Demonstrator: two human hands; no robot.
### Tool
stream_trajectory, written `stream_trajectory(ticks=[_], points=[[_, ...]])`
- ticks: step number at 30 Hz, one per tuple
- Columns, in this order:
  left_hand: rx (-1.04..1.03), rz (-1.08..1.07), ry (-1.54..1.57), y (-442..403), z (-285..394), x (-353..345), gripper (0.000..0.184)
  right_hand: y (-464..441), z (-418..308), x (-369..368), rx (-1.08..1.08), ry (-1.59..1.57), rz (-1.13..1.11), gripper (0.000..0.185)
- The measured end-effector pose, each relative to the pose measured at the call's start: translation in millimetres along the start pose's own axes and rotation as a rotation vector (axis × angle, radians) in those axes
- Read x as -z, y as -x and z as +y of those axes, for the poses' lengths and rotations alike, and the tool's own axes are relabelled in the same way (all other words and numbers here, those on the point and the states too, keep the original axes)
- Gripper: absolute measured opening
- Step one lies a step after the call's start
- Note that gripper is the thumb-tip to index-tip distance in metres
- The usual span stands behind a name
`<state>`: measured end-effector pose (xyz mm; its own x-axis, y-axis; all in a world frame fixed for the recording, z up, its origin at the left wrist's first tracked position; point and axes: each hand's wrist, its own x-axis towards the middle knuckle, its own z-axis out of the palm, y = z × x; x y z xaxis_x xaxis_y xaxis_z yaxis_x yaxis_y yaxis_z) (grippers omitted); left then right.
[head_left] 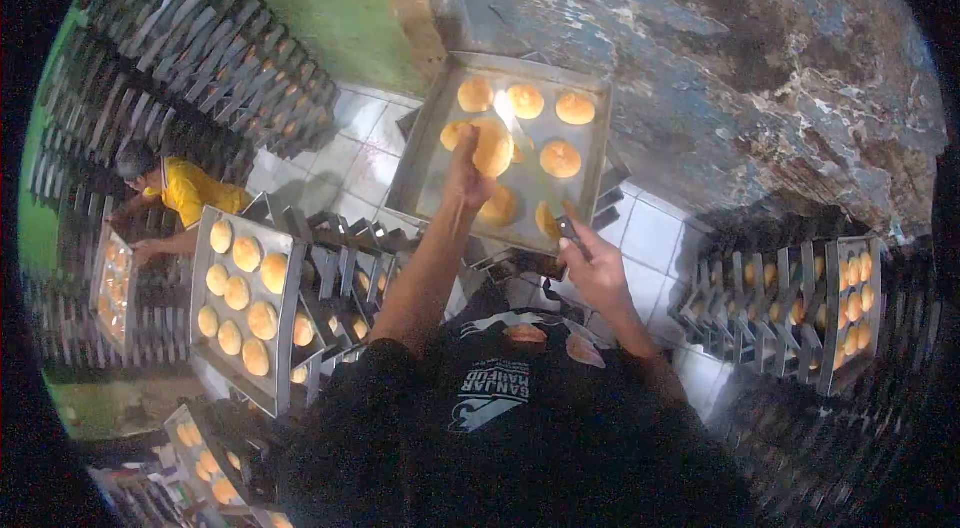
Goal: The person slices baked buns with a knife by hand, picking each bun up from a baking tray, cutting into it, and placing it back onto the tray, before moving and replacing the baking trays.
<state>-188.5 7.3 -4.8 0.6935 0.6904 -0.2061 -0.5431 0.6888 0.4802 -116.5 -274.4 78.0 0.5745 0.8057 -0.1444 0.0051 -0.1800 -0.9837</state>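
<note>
My left hand (470,173) is closed around a round golden bun (493,148), lifted above a metal baking tray (425,168). In my right hand (598,268) is a long-bladed knife (566,227), gripped by its dark handle. Its blade slants up and left beside the held bun, and a whitish patch shows near its far end. Whether the blade touches the bun I cannot tell. Several more buns (560,159) lie on the tray, partly hidden by my left hand and the bun in it.
To the left stands a stack of trays, its top tray (285,328) bearing several buns. Another bun-filled tray (838,328) tops a stack at right. A worn wall (700,48) rises behind my tray. Far left, a person in a yellow shirt (195,190) holds a tray (113,293).
</note>
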Motion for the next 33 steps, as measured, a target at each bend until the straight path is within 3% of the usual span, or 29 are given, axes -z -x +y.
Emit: stream_trajectory(ticks=[6,8,10,33], points=[[0.014,-0.115,-0.086,9,-14,-20,0.036,16,-4,12,-0.019,0.158,0.008,0.040],[0.007,-0.182,-0.158,16,-21,-25,0.037,19,-5,13,-0.046,-0.026,0.033,0.040],[-0.011,-0.254,-0.252,27,-32,-37,0.038,12,-12,14,-0.073,0.009,0.062,0.040],[0.013,-0.262,-0.207,30,-22,-49,0.041,39,-8,27,-0.121,0.137,0.121,0.042]])
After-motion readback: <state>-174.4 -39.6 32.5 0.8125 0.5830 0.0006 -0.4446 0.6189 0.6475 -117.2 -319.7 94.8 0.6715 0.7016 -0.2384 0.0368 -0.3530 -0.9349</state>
